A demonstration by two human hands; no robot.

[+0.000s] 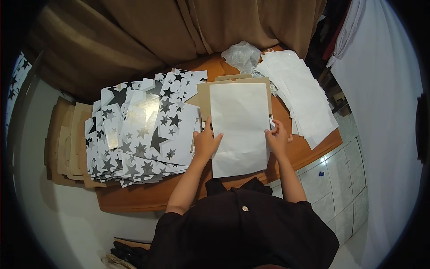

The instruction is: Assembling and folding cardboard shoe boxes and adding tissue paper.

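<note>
A blank white sheet [238, 130] lies in front of me over a brown cardboard piece [204, 101], whose top and side edges show past it. At the sheet's left edge is my left hand [206, 142], thumb resting on the paper and forefinger stretched up along the cardboard. My right hand [280, 141] is at the right edge, its thumb touching the paper and its other fingers apart, partly bent. Neither hand visibly grips the sheet. Close to my left hand is a large, uneven stack of white star-printed sheets [181, 148].
More white sheets [300, 89] lie fanned at the table's right. A crumpled clear plastic bag [242, 56] sits at the back. Brown cardboard pieces [67, 139] stand beyond the star stack on the left. A brown curtain [148, 31] borders the wooden table [130, 200]; a white cloth [380, 89] hangs right.
</note>
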